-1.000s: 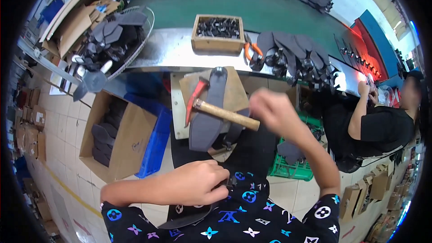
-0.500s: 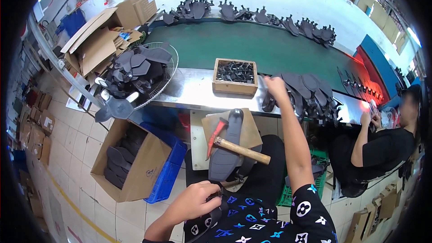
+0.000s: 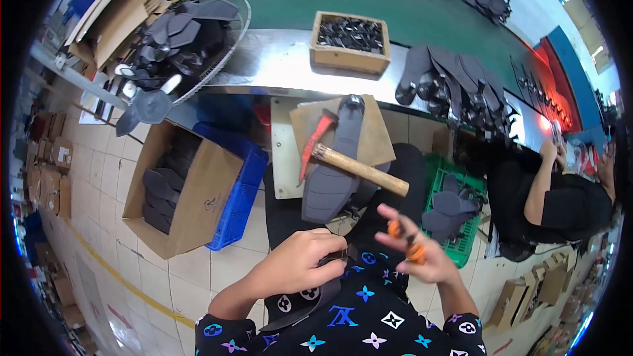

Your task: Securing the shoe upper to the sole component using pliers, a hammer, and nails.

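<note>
My left hand (image 3: 297, 265) is closed on a dark shoe piece (image 3: 315, 293) lying on my lap. My right hand (image 3: 417, 250) is beside it and holds an orange-handled plier-like tool (image 3: 403, 238). Just beyond my hands stands a small wooden work board (image 3: 379, 135). A grey sole (image 3: 333, 181) lies on that board, and a hammer (image 3: 359, 169) with a wooden handle and red head rests across the sole.
A wooden box of small dark parts (image 3: 348, 45) sits on the metal shelf beside the green conveyor (image 3: 369, 0). Dark soles are piled to its right (image 3: 455, 86). A cardboard box of soles (image 3: 177, 188), blue crate (image 3: 239, 192), green crate (image 3: 455, 214) and fan (image 3: 181, 43) surround me. A seated person (image 3: 560, 201) works at right.
My right hand reached out to the metal shelf, took the orange-handled tool from it and came back to my lap. My left hand stayed on the dark shoe piece.
</note>
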Tool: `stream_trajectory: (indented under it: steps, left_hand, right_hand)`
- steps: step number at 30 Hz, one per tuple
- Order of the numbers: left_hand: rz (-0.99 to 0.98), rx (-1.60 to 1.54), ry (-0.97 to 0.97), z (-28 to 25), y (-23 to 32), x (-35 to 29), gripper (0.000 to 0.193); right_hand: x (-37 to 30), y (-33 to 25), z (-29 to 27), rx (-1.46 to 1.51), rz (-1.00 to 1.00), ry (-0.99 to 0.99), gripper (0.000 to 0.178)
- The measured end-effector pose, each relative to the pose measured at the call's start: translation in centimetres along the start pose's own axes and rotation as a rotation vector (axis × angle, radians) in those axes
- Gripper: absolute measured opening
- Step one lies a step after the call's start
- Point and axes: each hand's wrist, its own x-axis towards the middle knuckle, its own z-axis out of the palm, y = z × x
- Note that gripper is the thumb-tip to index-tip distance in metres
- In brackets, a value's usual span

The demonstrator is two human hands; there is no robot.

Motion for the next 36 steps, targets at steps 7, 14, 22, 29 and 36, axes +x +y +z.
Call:
stream_trajectory:
  steps: [7,14,22,29,36]
  left_hand:
    - [-0.026,0.096,-0.01,2.0,0.5,0.7,0.022]
    - [-0.079,0.094,0.008,3.4,0.5,0.8,0.022]
    - [-0.139,0.066,0.072,4.2,0.5,0.6,0.021]
    - [-0.195,0.048,0.08,4.4,0.4,0.5,0.022]
    - [-0.242,0.056,0.108,4.4,0.3,0.6,0.022]
  right_hand:
    - [-3.6,3.2,1.6,-0.731,0.043,0.017,0.046]
    - [-4.8,4.0,2.5,-0.67,0.092,0.081,0.041]
    - [-5.1,4.9,3.1,-0.629,0.11,0.057,0.044]
    - [-5.0,5.1,3.9,-0.587,0.103,0.09,0.046]
    - [-5.1,5.4,4.4,-0.547,0.159,0.078,0.041]
